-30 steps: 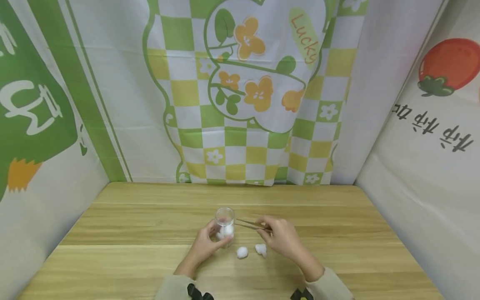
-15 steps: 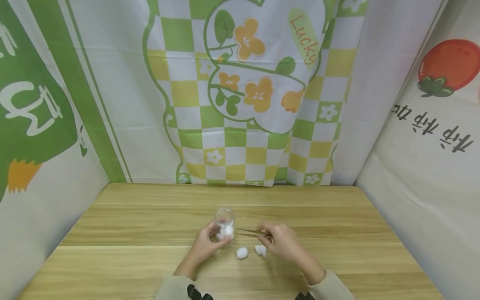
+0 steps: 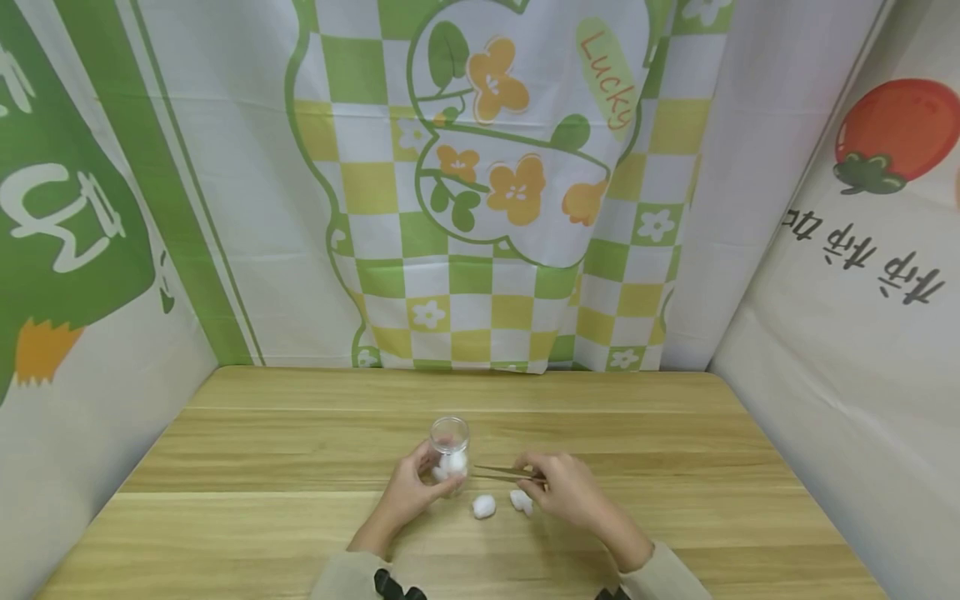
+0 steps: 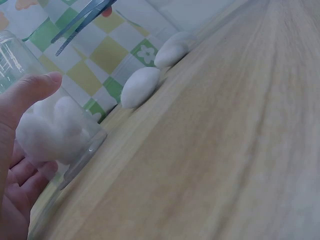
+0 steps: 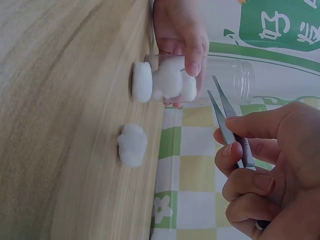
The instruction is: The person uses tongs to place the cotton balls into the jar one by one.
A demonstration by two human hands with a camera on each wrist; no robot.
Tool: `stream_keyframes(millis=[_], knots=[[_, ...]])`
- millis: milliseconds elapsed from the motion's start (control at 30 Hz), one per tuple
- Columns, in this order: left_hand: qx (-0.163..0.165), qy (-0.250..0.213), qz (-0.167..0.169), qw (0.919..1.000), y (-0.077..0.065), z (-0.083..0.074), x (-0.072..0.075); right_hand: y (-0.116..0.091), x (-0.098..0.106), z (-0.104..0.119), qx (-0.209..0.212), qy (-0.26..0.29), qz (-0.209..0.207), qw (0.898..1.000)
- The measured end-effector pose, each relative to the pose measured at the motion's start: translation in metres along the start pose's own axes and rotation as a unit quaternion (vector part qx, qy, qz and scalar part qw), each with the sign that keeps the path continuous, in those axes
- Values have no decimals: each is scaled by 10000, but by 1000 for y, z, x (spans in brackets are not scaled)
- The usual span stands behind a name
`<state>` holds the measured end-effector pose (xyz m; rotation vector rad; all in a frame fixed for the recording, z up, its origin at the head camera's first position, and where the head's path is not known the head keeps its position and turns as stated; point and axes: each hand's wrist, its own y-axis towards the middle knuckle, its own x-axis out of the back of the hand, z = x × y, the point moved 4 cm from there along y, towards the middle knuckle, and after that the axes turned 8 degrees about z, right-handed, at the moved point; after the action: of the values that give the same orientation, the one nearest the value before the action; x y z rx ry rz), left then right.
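Cotton balls [image 5: 167, 77]: several white ones sit heaped in the lower part of the jar, and two more lie loose outside it.
Jar [image 3: 450, 450]: clear, upright on the table, mouth facing up, in front of the person and a little left of the tweezers.
Left hand [image 3: 415, 485]: fingers curled round the jar's lower half, with the thumb across the near side of the glass.
Right hand [image 3: 562, 483]: thumb and fingers clamped on the tweezers, raised above the wood; a dark band shows on one finger.
Tweezers [image 5: 223, 126]: metal, two prongs with tips apart, pointing toward the jar and just beside it.
First loose ball [image 3: 483, 506]: on the table, near the jar's base, on its right and closer to the person.
Second loose ball [image 3: 521, 501]: farther right, near the right hand, apart from the first and lumpier.
Table [image 3: 300, 458]: pale wood with long grain lines.
Sleeves [image 3: 663, 575]: light beige, at the lower edge of the head view.
Backdrop [image 3: 450, 275]: green, yellow and white checks with orange flowers and the word "Lucky".
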<state>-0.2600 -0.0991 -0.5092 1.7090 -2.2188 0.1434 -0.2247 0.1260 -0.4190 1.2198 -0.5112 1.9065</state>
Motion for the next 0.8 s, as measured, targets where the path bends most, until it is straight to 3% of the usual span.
stream_keyframes(millis=[800], knots=[[-6, -42, -70, 10000, 1, 2, -1, -7, -18, -15, -283, 180, 344, 9988]])
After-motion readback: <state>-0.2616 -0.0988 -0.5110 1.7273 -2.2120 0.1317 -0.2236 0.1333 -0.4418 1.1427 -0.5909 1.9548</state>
